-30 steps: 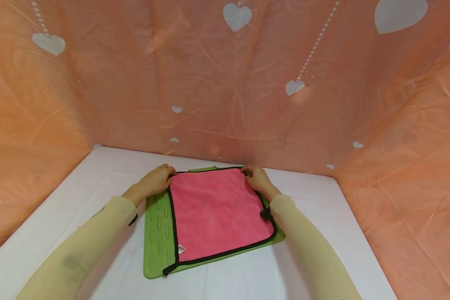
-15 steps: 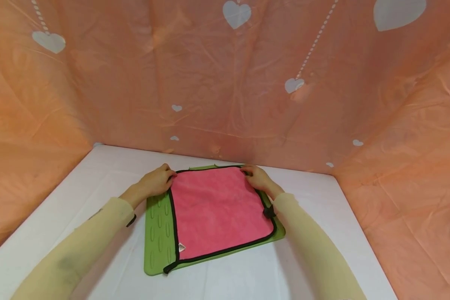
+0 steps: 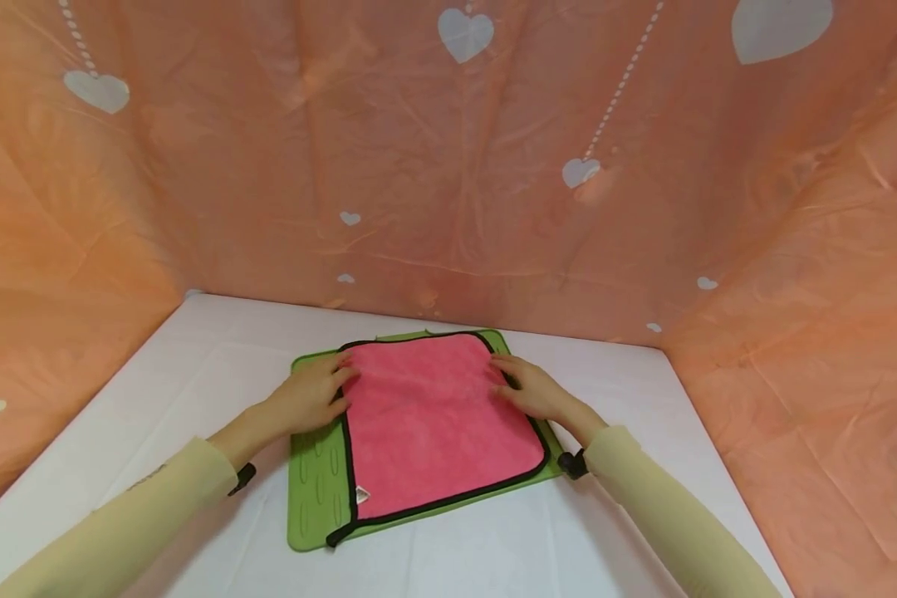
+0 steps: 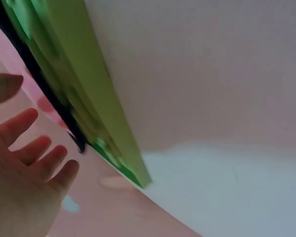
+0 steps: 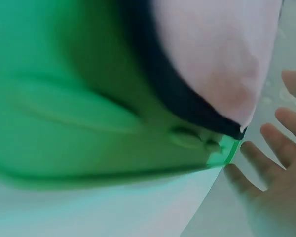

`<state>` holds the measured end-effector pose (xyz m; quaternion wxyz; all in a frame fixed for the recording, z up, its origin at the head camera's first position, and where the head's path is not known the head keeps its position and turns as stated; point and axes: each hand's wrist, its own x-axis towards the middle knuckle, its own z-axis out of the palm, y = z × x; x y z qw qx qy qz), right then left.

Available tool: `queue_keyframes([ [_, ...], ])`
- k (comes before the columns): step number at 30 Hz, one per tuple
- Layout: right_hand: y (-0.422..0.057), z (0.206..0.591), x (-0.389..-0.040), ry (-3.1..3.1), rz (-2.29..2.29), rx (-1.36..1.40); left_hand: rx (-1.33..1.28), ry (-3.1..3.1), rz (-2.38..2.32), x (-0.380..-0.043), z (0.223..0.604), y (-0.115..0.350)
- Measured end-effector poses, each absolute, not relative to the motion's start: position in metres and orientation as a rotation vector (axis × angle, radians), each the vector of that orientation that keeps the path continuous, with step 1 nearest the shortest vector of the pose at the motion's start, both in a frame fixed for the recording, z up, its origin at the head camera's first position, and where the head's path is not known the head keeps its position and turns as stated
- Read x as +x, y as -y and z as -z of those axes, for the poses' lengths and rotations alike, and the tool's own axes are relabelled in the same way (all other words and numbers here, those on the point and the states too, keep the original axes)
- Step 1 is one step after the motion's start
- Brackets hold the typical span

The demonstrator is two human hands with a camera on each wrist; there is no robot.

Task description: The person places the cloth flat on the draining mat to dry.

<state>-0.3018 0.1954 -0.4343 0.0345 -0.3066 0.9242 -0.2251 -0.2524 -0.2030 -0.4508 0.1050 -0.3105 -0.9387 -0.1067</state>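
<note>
A pink cloth [image 3: 441, 432] with black edging lies spread on a green ridged mat [image 3: 314, 490] in the head view. It leaves a strip of mat bare along the left side. My left hand [image 3: 310, 400] is over the cloth's upper left edge, its fingers loosely spread. At the upper right edge, my right hand [image 3: 536, 392] hovers with relaxed fingers. Neither hand pinches the cloth. In the left wrist view the fingers [image 4: 44, 160] stand apart beside the black border; the right wrist view shows the other hand's fingers [image 5: 259, 160] spread near the mat's corner.
The mat rests on a white-covered table [image 3: 232, 365]. Orange sheeting [image 3: 448, 183] with pale hearts rises behind the table and along both sides. A small white label [image 3: 362, 495] sits at the cloth's lower left, near a black loop [image 3: 338, 536] at the corner.
Both hands have let go of the cloth's upper corners and drawn back toward the body, fingers loosening. The cloth and mat have stayed about where they were.
</note>
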Motion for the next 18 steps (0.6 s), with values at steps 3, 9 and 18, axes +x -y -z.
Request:
queue_keyframes([
  [3, -0.198, 0.436, -0.286, -2.784, 0.621, -0.960, -0.992, 2.821, 0.321, -0.239, 0.450, 0.192],
  [9, -0.199, 0.441, -0.268, -2.714, 0.449, -0.996, -1.169, 2.958, 0.344, -0.216, 0.449, 0.169],
  [18, -0.203, 0.446, -0.263, -2.715, 0.392, -0.979, -1.234, 3.033, 0.329, -0.204, 0.454, 0.163],
])
